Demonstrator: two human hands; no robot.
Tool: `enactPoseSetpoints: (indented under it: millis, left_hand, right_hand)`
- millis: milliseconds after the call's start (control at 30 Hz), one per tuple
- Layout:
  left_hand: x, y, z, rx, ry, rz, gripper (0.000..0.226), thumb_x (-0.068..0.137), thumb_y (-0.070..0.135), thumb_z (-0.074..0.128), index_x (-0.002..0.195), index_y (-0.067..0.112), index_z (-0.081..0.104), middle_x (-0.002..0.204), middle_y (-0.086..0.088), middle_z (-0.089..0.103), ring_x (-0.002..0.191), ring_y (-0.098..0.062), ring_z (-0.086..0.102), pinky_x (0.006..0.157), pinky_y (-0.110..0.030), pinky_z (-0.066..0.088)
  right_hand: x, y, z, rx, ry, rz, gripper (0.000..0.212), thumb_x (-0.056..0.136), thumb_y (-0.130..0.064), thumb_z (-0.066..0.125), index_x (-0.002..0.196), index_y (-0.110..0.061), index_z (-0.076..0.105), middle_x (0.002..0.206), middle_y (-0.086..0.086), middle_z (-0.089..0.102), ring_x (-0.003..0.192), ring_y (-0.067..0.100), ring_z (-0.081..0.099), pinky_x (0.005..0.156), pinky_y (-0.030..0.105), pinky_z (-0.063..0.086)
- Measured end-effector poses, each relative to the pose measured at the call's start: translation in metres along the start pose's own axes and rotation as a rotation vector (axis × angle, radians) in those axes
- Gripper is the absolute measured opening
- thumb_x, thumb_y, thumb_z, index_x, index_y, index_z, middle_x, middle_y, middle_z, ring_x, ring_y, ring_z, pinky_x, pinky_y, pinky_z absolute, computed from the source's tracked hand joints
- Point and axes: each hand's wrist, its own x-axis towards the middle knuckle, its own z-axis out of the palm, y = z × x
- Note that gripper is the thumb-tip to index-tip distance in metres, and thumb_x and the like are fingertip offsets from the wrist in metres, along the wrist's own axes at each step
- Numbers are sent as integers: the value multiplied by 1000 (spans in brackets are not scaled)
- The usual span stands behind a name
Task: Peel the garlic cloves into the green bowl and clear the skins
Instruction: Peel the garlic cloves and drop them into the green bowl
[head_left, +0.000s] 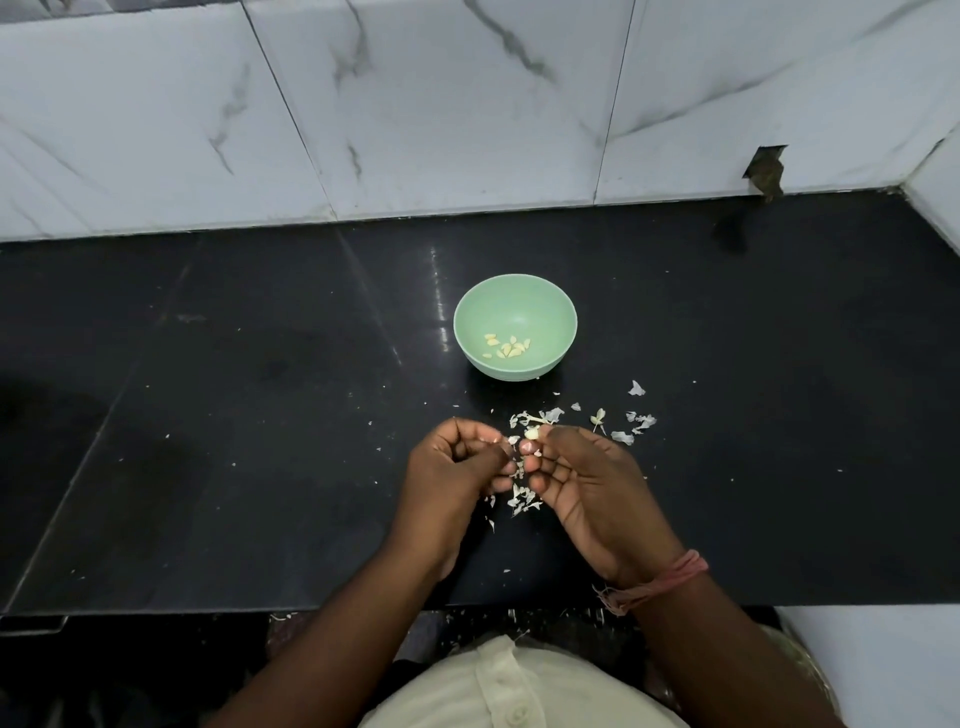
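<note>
Both hands (524, 467) pinch one pale garlic clove (532, 432); papery skins (523, 500) beneath.

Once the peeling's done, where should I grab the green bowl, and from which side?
Pinch the green bowl by its thin open rim, on the near right edge. It stands upright, the peeled cloves lie low inside, and the right hand is closest.

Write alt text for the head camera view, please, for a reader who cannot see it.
Two hands, left hand and right hand, peel a garlic clove over a black counter. Behind them, a green bowl holds peeled cloves; skins lie scattered around.
</note>
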Motion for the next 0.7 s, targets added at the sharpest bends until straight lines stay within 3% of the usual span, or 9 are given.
enactPoseSetpoints:
  millis: [100,233,333,500,700]
  left_hand:
    - [-3,4,2,-152,-62,-119,18,90,9,70,108,5,74,100,-22,74,82,-20,69,67,-25,58]
    - [-7,5,6,-168,-114,-142,23,86,15,74,107,5,76,94,-15,76,81,-15,69,71,-25,57]
    - [-6,6,8,-176,-78,-126,19,86,13,75,103,6,77,90,-15,75,81,-18,70,69,-25,57]
    - [-6,10,10,-209,-49,-100,9,89,7,71,96,6,75,87,-13,73,74,-14,68,64,-23,56]
    - [-10,12,9,1,-21,31,10,89,11,74,96,6,78,84,-15,73,75,-17,65,67,-25,56]
  right_hand:
    - [-1,0,1,-9,6,-45,11,98,3,53,91,2,62,75,14,66,64,16,61,58,26,51]
    - [-1,3,3,-75,25,-115,11,98,3,54,92,2,64,71,12,64,61,18,59,54,25,50]
    - [1,8,2,-269,60,-200,10,98,-4,59,96,3,65,70,12,61,60,20,55,54,28,48]
    - [-3,8,0,-606,69,-358,9,96,-7,63,89,-7,69,65,-4,65,55,5,55,57,20,47]
    - [-2,2,-3,-786,127,-527,10,94,-9,67,91,-16,74,79,-4,74,71,6,69,68,19,52]
